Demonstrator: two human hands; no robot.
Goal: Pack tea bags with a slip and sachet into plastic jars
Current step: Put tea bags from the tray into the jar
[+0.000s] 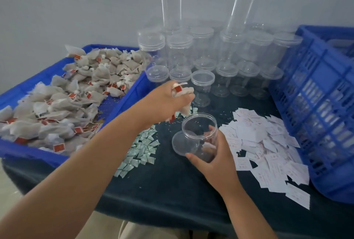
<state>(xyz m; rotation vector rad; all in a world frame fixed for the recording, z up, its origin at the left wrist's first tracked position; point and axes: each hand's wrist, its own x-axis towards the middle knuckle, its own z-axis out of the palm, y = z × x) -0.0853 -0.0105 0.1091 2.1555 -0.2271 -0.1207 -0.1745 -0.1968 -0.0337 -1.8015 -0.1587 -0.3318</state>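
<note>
Step in hand: tea-bag loading. Left hand (168, 102) grip clamped on bunch of tea bags (183, 91), centre frame, just above open jar (199, 129). Right hand (214, 159) grip wrapped round jar, lower centre, tilted. Next, likely: drop bags into mouth, then slip (264, 139), sachet (141, 148).

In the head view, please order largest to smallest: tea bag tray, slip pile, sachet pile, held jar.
1. tea bag tray
2. slip pile
3. sachet pile and held jar: alike; the arm hides some sachets
</note>
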